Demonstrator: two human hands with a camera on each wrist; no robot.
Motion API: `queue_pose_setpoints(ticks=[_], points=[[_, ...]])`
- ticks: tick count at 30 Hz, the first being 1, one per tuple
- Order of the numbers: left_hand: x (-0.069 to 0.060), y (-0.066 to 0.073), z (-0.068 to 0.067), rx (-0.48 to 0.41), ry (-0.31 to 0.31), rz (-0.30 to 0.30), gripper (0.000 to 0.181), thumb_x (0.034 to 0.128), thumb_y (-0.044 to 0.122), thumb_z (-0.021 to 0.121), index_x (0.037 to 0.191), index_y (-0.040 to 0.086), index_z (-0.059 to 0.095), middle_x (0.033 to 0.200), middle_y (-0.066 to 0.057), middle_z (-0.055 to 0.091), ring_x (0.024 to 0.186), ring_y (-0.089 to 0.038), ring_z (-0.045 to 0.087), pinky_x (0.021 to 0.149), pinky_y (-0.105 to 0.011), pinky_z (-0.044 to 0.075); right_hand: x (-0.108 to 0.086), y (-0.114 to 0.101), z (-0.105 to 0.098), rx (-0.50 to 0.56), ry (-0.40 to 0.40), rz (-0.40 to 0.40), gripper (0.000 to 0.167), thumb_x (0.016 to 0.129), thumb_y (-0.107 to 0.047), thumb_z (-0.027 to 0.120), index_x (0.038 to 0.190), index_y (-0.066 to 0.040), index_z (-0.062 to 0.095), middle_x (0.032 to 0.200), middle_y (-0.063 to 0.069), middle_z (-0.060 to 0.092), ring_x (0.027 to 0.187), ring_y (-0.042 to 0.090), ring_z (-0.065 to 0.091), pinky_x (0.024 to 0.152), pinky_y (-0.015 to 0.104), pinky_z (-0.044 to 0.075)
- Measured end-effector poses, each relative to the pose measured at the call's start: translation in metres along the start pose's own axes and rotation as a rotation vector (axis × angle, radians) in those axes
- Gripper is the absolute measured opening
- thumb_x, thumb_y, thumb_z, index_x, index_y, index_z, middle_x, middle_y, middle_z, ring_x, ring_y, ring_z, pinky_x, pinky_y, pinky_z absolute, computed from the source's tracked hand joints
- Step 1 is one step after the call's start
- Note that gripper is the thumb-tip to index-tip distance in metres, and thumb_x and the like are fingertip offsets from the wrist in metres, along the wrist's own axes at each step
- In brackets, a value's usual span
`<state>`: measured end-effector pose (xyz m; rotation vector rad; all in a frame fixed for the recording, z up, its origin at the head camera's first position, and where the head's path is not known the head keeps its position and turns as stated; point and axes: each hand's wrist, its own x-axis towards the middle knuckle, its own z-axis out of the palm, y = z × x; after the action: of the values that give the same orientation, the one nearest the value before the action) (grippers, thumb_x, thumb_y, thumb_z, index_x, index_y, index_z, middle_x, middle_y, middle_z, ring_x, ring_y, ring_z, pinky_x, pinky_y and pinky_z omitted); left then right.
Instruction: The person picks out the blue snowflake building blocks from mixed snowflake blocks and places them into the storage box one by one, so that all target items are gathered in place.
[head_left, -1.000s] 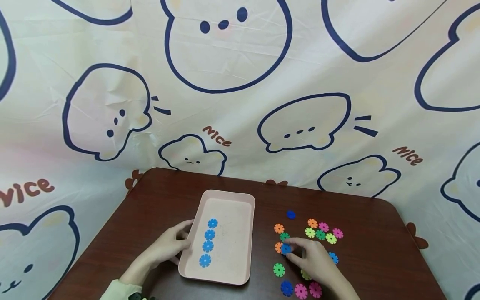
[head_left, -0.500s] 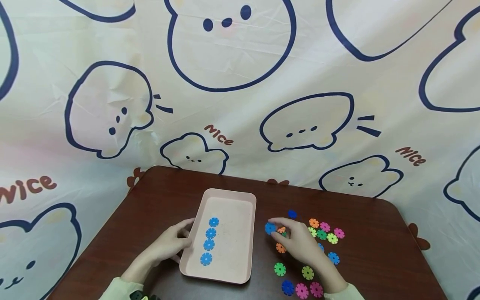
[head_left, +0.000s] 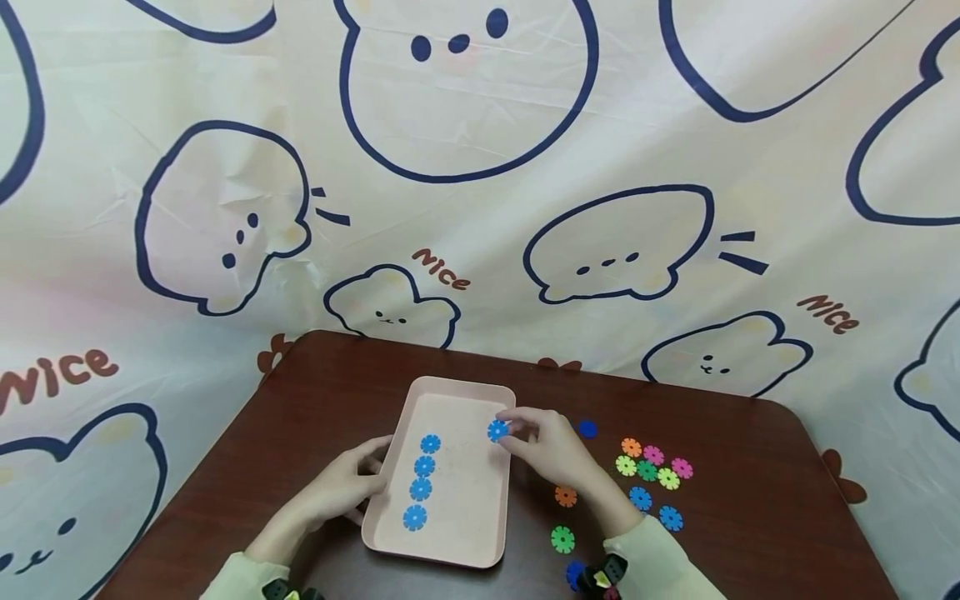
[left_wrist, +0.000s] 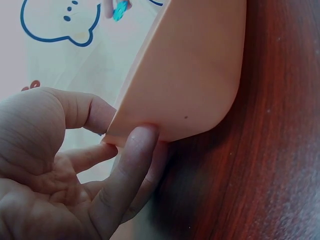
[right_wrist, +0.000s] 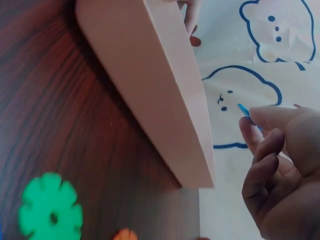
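Note:
A shallow pale pink tray (head_left: 465, 508) lies on the dark wooden table, with a column of several light-blue notched discs (head_left: 421, 488) along its left half. My left hand (head_left: 341, 483) grips the tray's left rim; in the left wrist view its thumb and fingers (left_wrist: 137, 155) pinch the edge. My right hand (head_left: 551, 446) pinches a light-blue notched disc (head_left: 497, 430) between thumb and fingertips, over the tray's upper right part. The right wrist view shows that disc (right_wrist: 243, 110) edge-on, raised above the rim.
Right of the tray lie loose notched discs: an orange disc (head_left: 566, 497), a green disc (head_left: 562, 539), a dark blue disc (head_left: 587, 429), two light-blue ones and a mixed cluster with a pink disc (head_left: 682, 467). A printed cloth (head_left: 480, 208) hangs behind the table.
My right hand has carried the light-blue disc leftward from among the loose discs to above the tray. The left hand stays on the tray's rim.

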<state>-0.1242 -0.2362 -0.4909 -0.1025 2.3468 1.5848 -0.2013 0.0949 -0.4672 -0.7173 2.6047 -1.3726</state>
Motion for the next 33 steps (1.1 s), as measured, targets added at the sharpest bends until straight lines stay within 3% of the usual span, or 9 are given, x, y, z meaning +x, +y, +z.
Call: queue_pose_setpoints(ticks=[6,11,17,25,33], points=[[0.0,0.0,-0.001,-0.01,-0.01,0.007,0.068,0.093,0.006,0.066,0.156,0.003,0.041,0.108,-0.017,0.058,0.077,-0.026,0.067,0.05,-0.047,0.059,0.022,-0.009,0.017,0.022,-0.037,0.026,0.028,0.095,-0.022,0.076,0.123,-0.016,0.076,0.1,-0.002,0.074,0.075,0.02,0.06,0.054,0.026,0.049],[-0.001,0.001,-0.001,-0.013,-0.013,-0.002,0.067,0.0941,0.007,0.066,0.156,0.004,0.041,0.108,-0.017,0.058,0.075,-0.026,0.068,0.05,-0.046,0.059,0.038,-0.011,0.031,0.05,-0.069,0.078,0.033,0.096,-0.02,0.075,0.128,-0.013,0.075,0.1,-0.001,0.072,0.078,0.018,0.063,0.059,0.028,0.055],[0.001,0.0,0.0,-0.002,0.004,-0.015,0.066,0.0949,0.009,0.067,0.156,0.005,0.042,0.106,-0.015,0.058,0.072,-0.026,0.067,0.049,-0.045,0.059,0.056,-0.009,0.048,0.09,-0.067,0.043,0.033,0.094,-0.011,0.075,0.127,-0.006,0.074,0.097,0.001,0.071,0.08,0.019,0.068,0.06,0.031,0.06],[0.001,0.0,0.001,-0.009,0.009,-0.012,0.067,0.0945,0.008,0.068,0.156,0.005,0.042,0.106,-0.016,0.057,0.072,-0.026,0.067,0.049,-0.046,0.059,0.074,-0.008,0.066,0.023,-0.082,0.108,0.03,0.093,-0.013,0.075,0.123,-0.012,0.076,0.094,-0.001,0.07,0.073,0.016,0.066,0.059,0.029,0.057],[0.0,0.001,0.001,-0.007,0.005,-0.01,0.067,0.0941,0.009,0.068,0.156,0.005,0.043,0.105,-0.016,0.058,0.072,-0.025,0.067,0.048,-0.045,0.058,0.082,-0.002,0.078,-0.038,-0.088,0.164,0.026,0.095,-0.016,0.074,0.121,-0.015,0.078,0.101,0.001,0.072,0.084,0.016,0.068,0.076,0.034,0.062]])
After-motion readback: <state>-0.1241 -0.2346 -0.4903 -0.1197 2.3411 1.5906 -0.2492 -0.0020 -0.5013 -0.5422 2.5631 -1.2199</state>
